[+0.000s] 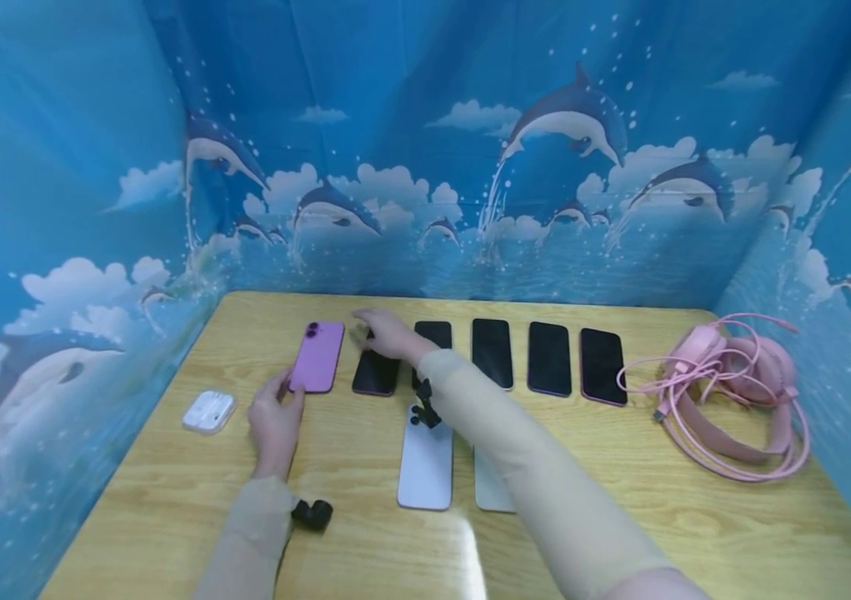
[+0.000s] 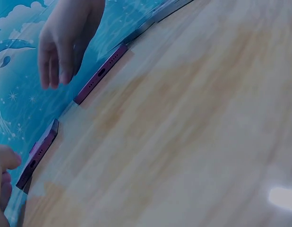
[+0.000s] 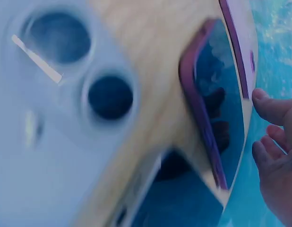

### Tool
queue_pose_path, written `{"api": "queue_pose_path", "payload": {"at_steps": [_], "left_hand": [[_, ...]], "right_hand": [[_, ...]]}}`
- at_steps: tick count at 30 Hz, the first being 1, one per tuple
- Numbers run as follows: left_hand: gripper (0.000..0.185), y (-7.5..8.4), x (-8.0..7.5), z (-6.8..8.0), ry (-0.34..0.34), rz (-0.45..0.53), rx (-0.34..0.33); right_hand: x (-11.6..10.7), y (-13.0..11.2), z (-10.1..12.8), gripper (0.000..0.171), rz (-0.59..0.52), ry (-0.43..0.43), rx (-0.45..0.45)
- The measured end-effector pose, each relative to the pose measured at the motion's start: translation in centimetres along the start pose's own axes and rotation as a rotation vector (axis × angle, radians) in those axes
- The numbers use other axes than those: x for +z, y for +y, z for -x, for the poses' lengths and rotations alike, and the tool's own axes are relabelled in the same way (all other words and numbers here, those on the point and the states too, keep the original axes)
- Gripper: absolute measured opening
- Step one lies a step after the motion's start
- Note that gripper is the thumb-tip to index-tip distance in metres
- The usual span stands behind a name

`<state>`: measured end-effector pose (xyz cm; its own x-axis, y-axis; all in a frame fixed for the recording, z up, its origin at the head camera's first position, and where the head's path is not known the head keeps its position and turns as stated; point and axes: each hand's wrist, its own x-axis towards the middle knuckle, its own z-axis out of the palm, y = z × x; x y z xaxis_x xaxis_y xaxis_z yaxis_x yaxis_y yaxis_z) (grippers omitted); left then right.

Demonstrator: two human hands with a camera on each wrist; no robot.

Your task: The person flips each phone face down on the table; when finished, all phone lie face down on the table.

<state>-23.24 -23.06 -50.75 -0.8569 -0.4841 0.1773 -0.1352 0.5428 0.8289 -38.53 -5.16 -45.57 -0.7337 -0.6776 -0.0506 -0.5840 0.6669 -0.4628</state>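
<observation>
A purple phone [image 1: 317, 357] lies back up at the rear left of the table. My left hand [image 1: 275, 421] holds its lower left corner, thumb at the near edge and fingers along the side. In the left wrist view, that phone [image 2: 39, 153] shows edge-on beside the hand. My right hand [image 1: 387, 333] hovers over a dark-screened phone with a pink-purple frame [image 1: 376, 372], fingers loosely bent and holding nothing. The right wrist view shows the hand's reflection in this phone's screen [image 3: 221, 80]. Partly behind the right forearm is another dark phone [image 1: 433, 332].
Three more dark phones, including one [image 1: 549, 358], continue the row rightward. Nearer are a white phone [image 1: 425, 471] and a pale phone [image 1: 493, 483] partly under the right sleeve. White earphones in a case [image 1: 209, 412] lie left; pink headphones with a cable [image 1: 733, 450] lie right.
</observation>
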Motion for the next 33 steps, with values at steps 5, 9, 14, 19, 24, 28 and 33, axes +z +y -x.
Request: {"api": "queue_pose_path", "payload": {"at_steps": [5, 9, 14, 19, 24, 28, 33], "left_hand": [[0.041, 0.2, 0.0, 0.4, 0.009, 0.028, 0.105], [0.044, 0.4, 0.5, 0.7, 0.003, 0.032, 0.199], [0.043, 1.1, 1.7, 1.3, -0.06, 0.022, 0.353], [0.046, 1.7, 3.0, 1.7, -0.136, 0.017, 0.457], [0.05, 2.0, 4.0, 2.0, -0.217, -0.005, 0.458], [0.05, 2.2, 4.5, 2.1, -0.261, -0.039, 0.442], [0.046, 2.2, 4.7, 2.1, -0.264, -0.072, 0.452]], "right_hand": [[-1.7, 1.7, 1.3, 0.054, 0.02, -0.01, 0.033], [-2.6, 2.9, 2.3, 0.049, 0.012, 0.013, 0.067], [-3.2, 3.9, 3.0, 0.052, 0.013, 0.024, 0.077], [-3.2, 4.1, 3.3, 0.05, 0.05, -0.014, 0.057], [-2.9, 4.0, 3.3, 0.051, 0.122, -0.03, 0.046], [-2.6, 4.1, 3.3, 0.052, 0.143, -0.038, 0.036], [-2.4, 4.1, 3.1, 0.052, 0.142, -0.048, 0.035]]}}
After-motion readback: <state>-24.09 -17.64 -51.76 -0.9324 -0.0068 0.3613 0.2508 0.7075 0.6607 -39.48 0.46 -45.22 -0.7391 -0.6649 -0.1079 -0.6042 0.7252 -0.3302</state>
